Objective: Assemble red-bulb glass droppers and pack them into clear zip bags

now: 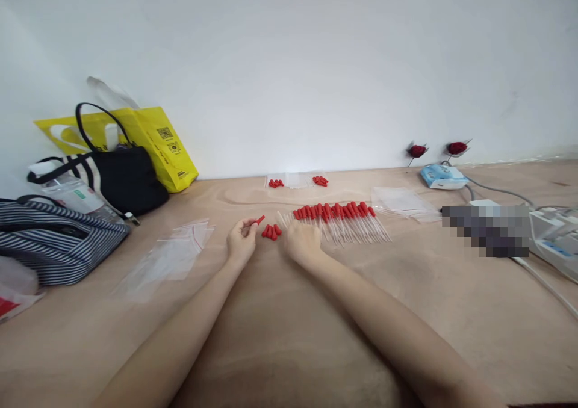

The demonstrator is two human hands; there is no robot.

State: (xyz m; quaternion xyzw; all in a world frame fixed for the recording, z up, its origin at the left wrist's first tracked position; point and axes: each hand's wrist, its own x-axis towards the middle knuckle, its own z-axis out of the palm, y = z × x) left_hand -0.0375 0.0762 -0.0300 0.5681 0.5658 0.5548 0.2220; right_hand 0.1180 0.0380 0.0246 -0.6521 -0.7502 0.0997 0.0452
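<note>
My left hand (242,239) pinches a slim red piece (259,220) between thumb and fingertips. Just right of it, several small red bulb-shaped pieces (271,232) lie on the table. My right hand (302,241) is closed, knuckles up, at the left end of a row of thin white sticks (352,230). Its fingertips are hidden, so what they grip cannot be made out; a few bare white stick ends (283,218) show beside its knuckles. Along the row, the sticks' far ends carry red tips (336,210).
Flat clear zip bags lie left (171,254) and right (401,203). Two bags at the back (298,180) bear red pieces. A striped bag (67,239), black bag (130,179) and yellow bag (165,155) stand left. A blue tissue pack (445,176), two dark red flowers and cables lie right.
</note>
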